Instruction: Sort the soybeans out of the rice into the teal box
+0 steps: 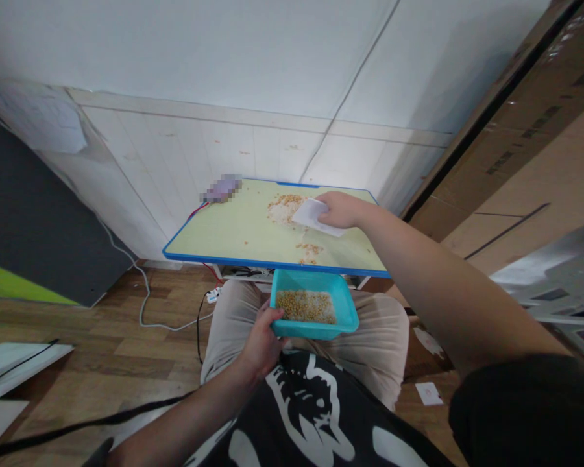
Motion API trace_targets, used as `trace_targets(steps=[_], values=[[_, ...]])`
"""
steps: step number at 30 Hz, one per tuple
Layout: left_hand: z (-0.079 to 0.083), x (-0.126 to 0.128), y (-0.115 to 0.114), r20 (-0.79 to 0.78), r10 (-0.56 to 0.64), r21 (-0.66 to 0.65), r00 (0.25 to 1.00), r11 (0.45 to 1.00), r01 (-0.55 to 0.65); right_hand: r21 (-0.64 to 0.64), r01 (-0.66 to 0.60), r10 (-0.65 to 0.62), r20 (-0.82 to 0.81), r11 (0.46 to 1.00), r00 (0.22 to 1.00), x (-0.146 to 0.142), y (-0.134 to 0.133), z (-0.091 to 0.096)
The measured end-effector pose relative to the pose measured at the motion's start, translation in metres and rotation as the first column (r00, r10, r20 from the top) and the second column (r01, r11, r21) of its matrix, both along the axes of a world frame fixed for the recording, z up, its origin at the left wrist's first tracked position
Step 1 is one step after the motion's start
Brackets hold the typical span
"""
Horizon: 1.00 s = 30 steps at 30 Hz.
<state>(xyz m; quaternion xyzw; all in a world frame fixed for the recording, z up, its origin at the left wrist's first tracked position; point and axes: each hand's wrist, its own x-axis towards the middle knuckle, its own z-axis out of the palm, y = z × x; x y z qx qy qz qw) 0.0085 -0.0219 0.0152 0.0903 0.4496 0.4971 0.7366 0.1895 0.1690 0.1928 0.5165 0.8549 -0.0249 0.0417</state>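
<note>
My left hand (267, 337) grips the near left corner of a turquoise plastic tub (346, 305), its thumb over the rim. The tub rests at my lap, just below the front edge of the table, with yellow dried beans or kernels (302, 306) and white grains inside. Over the table, my right hand (340, 209) pinches a flat white card (314, 214). Left of the card's edge lies a pile of white grains (283, 211) mixed with yellow kernels. A smaller scatter of kernels (310, 250) sits near the front edge, above the tub.
The pale yellow table (214, 227) has a blue rim and stands against a white wall (185, 139). A blurred-out object (224, 188) lies at its back left corner. Large cardboard boxes (530, 149) stand at the right. A white cable (146, 292) runs over the wooden floor.
</note>
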Motion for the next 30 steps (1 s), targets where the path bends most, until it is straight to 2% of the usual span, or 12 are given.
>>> trace_targets(steps=[3, 5, 9, 13, 16, 21, 30], values=[[-0.001, 0.000, 0.001, -0.004, 0.037, -0.027, 0.999, 0.999, -0.037, 0.058, -0.126, 0.129, -0.049, 0.990, 0.990, -0.030, 0.006, 0.004], [-0.001, 0.000, 0.002, 0.001, 0.038, -0.029, 0.999, 0.999, -0.038, 0.079, -0.249, 0.254, -0.058, 0.965, 0.965, -0.060, 0.008, -0.001], [-0.003, -0.003, 0.004, 0.001, 0.033, -0.030, 0.999, 0.999, -0.033, 0.082, -0.419, 0.425, -0.093, 0.904, 0.900, -0.119, 0.006, -0.025], [-0.005, -0.006, 0.004, -0.003, 0.038, -0.025, 0.999, 0.999, -0.038, 0.066, -0.479, 0.482, -0.064, 0.876, 0.874, -0.149, 0.006, -0.051], [-0.004, -0.006, 0.004, 0.002, 0.046, -0.035, 0.999, 0.998, -0.046, 0.043, -0.451, 0.452, -0.064, 0.892, 0.889, -0.148, 0.007, -0.060], [-0.002, -0.003, 0.003, 0.011, 0.048, -0.028, 0.999, 0.998, -0.048, -0.008, -0.378, 0.377, -0.048, 0.926, 0.925, -0.131, 0.001, -0.056], [-0.009, -0.003, 0.003, 0.015, 0.058, -0.039, 0.998, 0.998, -0.057, -0.058, -0.285, 0.285, 0.002, 0.957, 0.958, -0.079, -0.007, -0.049]])
